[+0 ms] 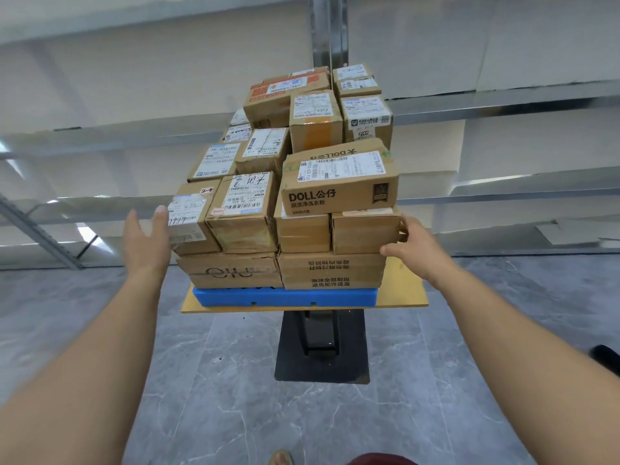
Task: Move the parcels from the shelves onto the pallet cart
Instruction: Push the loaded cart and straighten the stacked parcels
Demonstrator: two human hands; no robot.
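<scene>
While the right hand's (414, 246) fingers (404, 226) curled against a plain parcel (364, 231) at the stack's right edge, the left hand's (147, 236) fingers (161, 214) were spread, just beside a labelled parcel (193, 219); both parcels sat stacked on the pallet cart (402, 293).

Ahead of me, the top front box (339, 182) reads "DOLL公仔" on its near face and again, inverted, on its lid. The front-left box (193, 218) bears handwritten "7917" on its label. A rear right box (367, 120) carries handwritten "6802". Other labels are too small to read.
</scene>
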